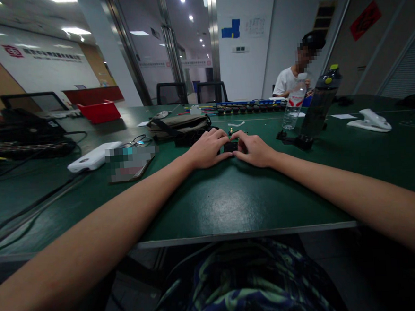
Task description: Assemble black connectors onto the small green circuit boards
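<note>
Right of the grey bag (pixel 182 125), a small black block (pixel 230 146) was being handled, apparently gripped by the fingers (pixel 222 140) of left hand (pixel 209 148) and right hand (pixel 256 149), and steadiness was seemingly required next.

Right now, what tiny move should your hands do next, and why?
Perhaps ease the right hand back slightly while the left hand steadies the small black block, since fingers curve around it from both sides and partly hide it above the green tabletop.
</note>
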`<state>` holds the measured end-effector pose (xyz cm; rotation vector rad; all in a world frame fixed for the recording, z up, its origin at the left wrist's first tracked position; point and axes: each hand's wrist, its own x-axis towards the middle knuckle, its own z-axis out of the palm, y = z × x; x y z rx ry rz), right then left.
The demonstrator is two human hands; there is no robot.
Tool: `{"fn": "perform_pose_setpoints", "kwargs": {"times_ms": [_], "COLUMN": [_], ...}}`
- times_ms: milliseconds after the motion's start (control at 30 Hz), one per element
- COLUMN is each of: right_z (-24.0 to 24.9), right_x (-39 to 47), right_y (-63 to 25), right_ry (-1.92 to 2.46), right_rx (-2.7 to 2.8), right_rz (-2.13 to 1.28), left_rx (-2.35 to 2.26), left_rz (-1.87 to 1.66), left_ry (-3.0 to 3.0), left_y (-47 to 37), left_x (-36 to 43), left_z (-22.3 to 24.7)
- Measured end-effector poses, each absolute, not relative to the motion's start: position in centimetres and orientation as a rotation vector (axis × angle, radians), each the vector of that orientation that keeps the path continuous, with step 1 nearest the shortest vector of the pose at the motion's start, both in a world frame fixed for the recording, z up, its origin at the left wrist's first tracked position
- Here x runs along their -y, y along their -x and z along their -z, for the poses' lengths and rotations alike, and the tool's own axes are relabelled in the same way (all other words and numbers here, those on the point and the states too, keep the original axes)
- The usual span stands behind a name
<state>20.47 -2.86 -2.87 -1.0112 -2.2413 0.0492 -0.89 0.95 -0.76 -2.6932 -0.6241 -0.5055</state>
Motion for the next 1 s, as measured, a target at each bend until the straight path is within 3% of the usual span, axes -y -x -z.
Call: {"fn": "perform_pose_setpoints", "kwargs": {"times_ms": [1000], "right_z": [2.79], "right_x": [3.09], "right_y": [-20.37], "right_ry": [1.205], "right_rx": [2.324], "right_rz": [0.012], "left_rx": [0.666], "left_rz": [0.448], "left_ry": [2.727], "left_y": [0.77], "left_x": [-0.66], "left_z": [0.55]}}
